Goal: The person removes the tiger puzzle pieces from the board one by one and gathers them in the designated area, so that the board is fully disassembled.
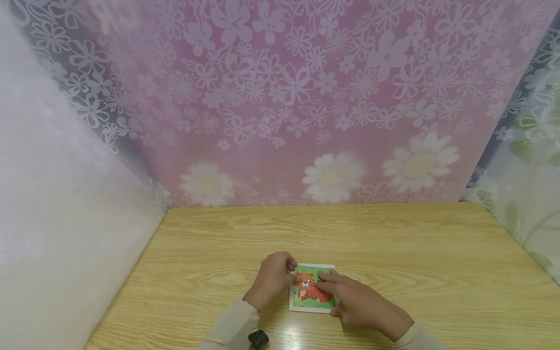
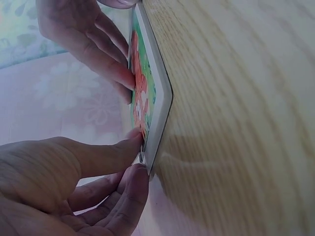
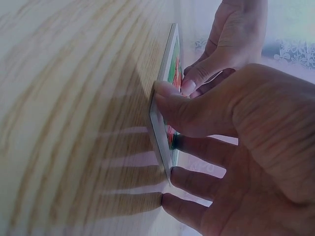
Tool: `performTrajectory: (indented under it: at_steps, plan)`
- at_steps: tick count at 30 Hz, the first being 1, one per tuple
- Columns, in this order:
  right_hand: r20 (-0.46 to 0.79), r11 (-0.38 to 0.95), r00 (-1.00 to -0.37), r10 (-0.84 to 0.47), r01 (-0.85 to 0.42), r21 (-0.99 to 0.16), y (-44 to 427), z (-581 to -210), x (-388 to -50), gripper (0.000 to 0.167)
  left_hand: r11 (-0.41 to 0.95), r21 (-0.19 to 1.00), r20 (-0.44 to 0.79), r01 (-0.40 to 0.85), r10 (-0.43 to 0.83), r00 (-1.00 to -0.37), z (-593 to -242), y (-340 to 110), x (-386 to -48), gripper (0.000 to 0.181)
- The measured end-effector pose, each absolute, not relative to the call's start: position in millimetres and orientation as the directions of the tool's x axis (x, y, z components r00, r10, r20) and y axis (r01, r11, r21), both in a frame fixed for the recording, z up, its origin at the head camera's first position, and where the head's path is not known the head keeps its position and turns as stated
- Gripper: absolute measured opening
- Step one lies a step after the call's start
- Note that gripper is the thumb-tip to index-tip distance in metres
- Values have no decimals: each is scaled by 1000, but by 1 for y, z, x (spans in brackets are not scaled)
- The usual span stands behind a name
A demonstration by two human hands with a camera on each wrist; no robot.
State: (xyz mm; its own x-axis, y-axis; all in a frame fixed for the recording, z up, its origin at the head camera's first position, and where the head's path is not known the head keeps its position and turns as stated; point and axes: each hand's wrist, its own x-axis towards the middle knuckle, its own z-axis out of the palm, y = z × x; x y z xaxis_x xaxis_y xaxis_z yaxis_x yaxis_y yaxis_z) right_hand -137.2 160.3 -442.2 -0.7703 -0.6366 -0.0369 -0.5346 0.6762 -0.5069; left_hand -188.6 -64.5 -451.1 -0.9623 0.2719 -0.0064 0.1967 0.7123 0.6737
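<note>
A small square jigsaw puzzle (image 1: 312, 304) lies flat on the table, with a white frame and an orange tiger on green. At its left edge, my left hand (image 1: 274, 277) pinches the frame. The left thumb (image 2: 129, 146) lies over the picture, and the curled fingers (image 2: 133, 191) meet the rim. From the right, my right hand (image 1: 360, 301) reaches across the puzzle with fairly straight, spread fingers. Its thumb (image 3: 170, 98) touches the near right corner, while other fingertips touch the picture and the right edge. Both hands cover parts of the picture.
The wood-grain table (image 1: 210, 243) extends around the puzzle. A pink floral curtain (image 1: 280, 121) hangs along its back edge, with pale fabric (image 1: 65, 194) at the left and a leafy panel (image 1: 529, 194) at the right. A dark object (image 1: 258, 338) sits by the left sleeve.
</note>
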Motion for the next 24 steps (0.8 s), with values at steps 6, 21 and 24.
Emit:
performTrajectory:
  at_steps: [6, 21, 24]
  plan:
    - [-36, 679, -772, -635, -535, -503, 160, -443, -136, 62, 702, 686, 2, 191, 261, -965, -450, -64, -187, 22]
    - [-39, 670, -770, -637, -528, -522, 161, -442, -135, 61, 611, 767, 51, 197, 247, -968, -455, -69, -187, 9]
    - [-48, 674, -772, -633, -520, -525, 161, -441, -135, 61, 586, 787, 57, 194, 243, -968, -451, -74, -187, 8]
